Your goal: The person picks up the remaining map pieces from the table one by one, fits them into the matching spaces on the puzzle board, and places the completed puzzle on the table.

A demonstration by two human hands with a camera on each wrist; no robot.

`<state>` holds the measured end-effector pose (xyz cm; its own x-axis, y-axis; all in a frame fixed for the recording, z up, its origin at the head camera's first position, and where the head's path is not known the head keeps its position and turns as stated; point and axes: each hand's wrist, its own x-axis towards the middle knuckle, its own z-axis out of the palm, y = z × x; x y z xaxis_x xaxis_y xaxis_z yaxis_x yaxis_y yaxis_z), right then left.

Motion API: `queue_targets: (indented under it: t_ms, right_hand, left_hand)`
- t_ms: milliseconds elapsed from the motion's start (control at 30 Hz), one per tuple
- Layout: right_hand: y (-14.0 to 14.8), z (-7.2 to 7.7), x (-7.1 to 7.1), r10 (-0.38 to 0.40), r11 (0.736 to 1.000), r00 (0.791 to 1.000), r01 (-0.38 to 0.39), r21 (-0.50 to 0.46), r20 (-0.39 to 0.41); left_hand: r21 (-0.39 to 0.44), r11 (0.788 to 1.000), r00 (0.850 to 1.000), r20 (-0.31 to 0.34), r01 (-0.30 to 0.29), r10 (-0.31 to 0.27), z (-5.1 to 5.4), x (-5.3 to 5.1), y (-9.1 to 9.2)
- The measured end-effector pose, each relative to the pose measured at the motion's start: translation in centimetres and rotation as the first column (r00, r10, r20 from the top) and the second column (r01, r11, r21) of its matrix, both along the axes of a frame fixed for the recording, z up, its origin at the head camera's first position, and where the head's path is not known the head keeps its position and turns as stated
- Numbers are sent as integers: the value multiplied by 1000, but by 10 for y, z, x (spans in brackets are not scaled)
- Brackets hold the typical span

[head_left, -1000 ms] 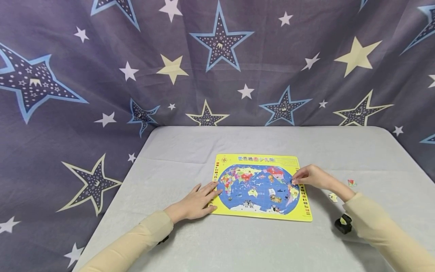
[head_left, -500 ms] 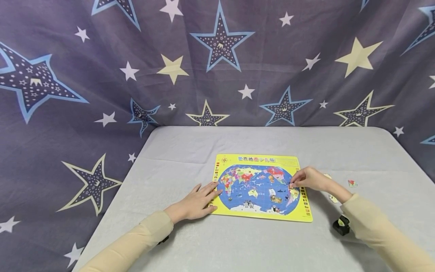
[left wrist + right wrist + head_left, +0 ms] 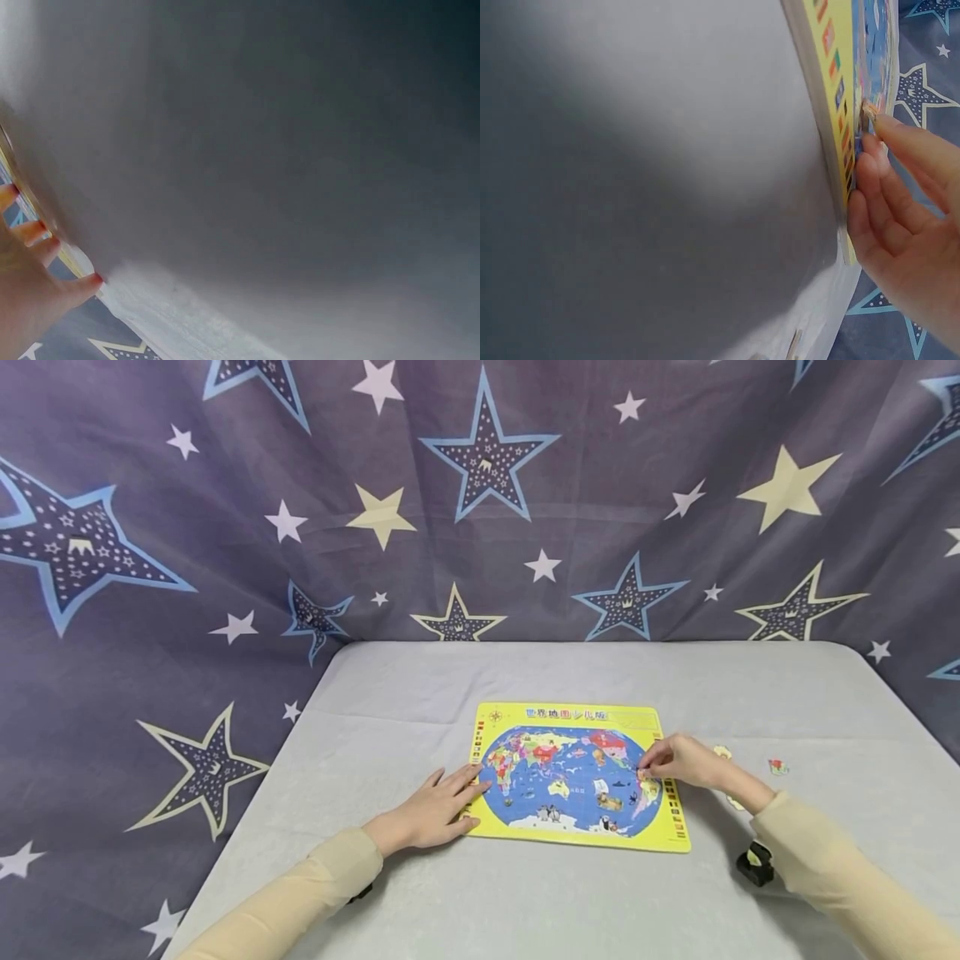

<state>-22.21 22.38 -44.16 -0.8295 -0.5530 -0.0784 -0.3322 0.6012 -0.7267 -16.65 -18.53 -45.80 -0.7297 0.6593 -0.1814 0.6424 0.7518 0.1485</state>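
yellow board (image 3: 577, 808), lower centre: over its right side i see the right hand (image 3: 686, 762) pinching a piece (image 3: 870, 110). left hand (image 3: 429, 810): fingers spread.

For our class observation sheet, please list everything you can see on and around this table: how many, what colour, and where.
Map board: one, yellow border around a blue world map, flat on the table
Loose pieces: three visible, one red and green, two pale and partly hidden by the right arm, right of the board
Pinched piece: one, small, orangish, at the map's right side
Table: one, light grey, under the board
Backdrop: one as far as shows, purple-grey with stars, behind and beside the table
Wrist devices: two, black, at the cuffs, left one mostly hidden
Sleeves: two, beige, on both arms
Left grip: one, bare, fingers spread on the board's left edge
Right grip: one, bare, pinching the small piece
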Motion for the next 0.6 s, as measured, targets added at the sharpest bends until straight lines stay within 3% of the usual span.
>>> queue_targets:
  t_ms: [333,600]
  right_hand:
    - [-1,-5,0,-11,999,999,13,41,-37]
    - [-1,-8,3,-17,1000,1000,17,20,-25]
  left_hand:
    - [11,1000,1000,-9,10,-10,3,1,0]
    - [18,1000,1000,-17,21,-21,3,2,0]
